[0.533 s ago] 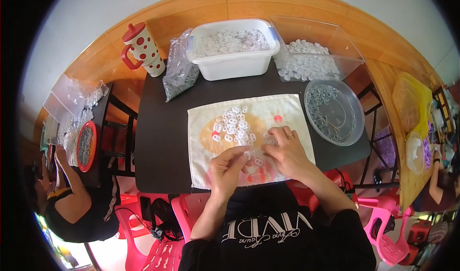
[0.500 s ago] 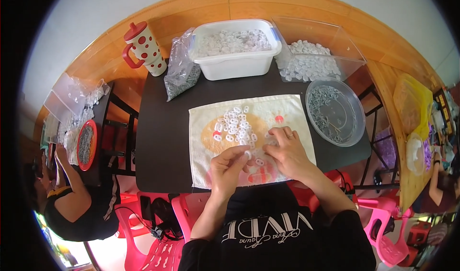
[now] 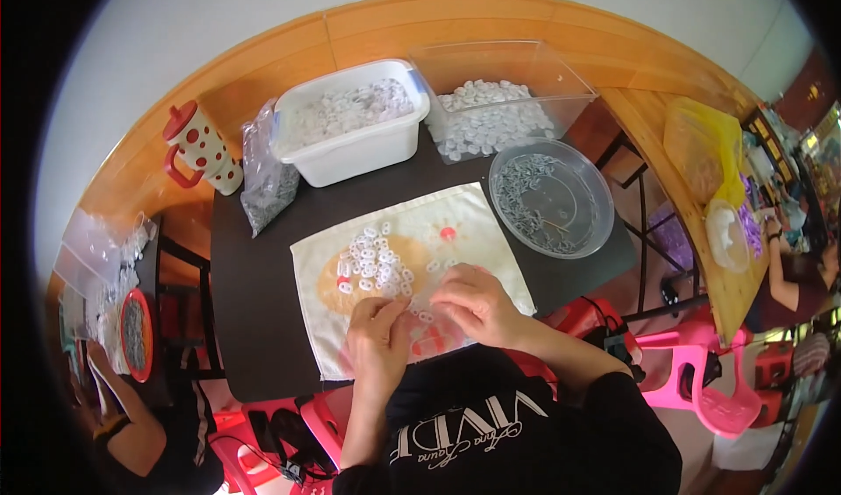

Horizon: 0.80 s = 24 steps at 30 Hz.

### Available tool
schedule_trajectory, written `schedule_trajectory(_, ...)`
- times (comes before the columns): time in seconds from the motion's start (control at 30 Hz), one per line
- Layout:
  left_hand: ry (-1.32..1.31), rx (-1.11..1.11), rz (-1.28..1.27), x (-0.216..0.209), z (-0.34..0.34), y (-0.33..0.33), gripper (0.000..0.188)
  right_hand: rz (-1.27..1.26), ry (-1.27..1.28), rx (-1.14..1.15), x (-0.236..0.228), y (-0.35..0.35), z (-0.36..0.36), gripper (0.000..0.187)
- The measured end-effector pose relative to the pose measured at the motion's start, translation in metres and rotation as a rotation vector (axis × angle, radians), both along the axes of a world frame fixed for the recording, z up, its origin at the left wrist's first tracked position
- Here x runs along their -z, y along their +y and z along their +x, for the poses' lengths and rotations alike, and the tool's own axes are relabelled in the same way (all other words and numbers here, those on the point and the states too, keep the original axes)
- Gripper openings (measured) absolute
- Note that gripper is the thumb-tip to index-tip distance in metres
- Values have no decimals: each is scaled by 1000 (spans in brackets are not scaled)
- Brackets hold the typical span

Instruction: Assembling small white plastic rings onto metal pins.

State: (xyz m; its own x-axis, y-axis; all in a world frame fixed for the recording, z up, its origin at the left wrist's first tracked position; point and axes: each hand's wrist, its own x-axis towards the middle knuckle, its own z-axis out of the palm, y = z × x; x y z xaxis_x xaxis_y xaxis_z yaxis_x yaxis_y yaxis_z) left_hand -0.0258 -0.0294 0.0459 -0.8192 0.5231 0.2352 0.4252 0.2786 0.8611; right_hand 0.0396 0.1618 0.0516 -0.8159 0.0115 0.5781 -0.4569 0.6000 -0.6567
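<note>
Over the near part of a cream printed cloth [image 3: 491,223], my two hands face each other, a short gap apart. The fingers of my left hand [image 3: 378,333] are closed in a pinch; any small piece between them is too blurred to name. My right hand [image 3: 477,302] is also pinched, its thumb and forefinger pointing toward the left hand, and what it holds cannot be made out. Just beyond the left fingertips lies a heap of small white oval pieces with two holes each [image 3: 372,258]. A few more such pieces [image 3: 425,316] are scattered between and beside the hands.
Behind the cloth stand a white tub [image 3: 350,149] and a clear bin [image 3: 508,109] of white pieces. A round clear tub [image 3: 569,197] of small grey parts is at right. A bag [image 3: 270,180] and a spotted tumbler [image 3: 203,149] stand at left. People work at both sides.
The view has turned, shifting the table leftward in the picture. My right hand has gone from fingers on the cloth to a pinch facing my left hand. The heap looks the same.
</note>
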Motion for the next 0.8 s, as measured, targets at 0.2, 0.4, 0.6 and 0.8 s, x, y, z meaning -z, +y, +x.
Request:
schedule_trajectory(0.2,-432,68,430,-3,19,19,21,51,222,58,-5,-3,11,25)
schedule_trajectory(0.4,-648,196,731,13,17,34,15,124,305,-66,-17,19,19,26)
schedule_trajectory(0.6,-562,78,713,19,22,28,14,302,-245,511,-28,159,44,10)
schedule_trajectory(0.8,-452,93,605,19,28,38,18,470,-510,524,-11,181,45,11)
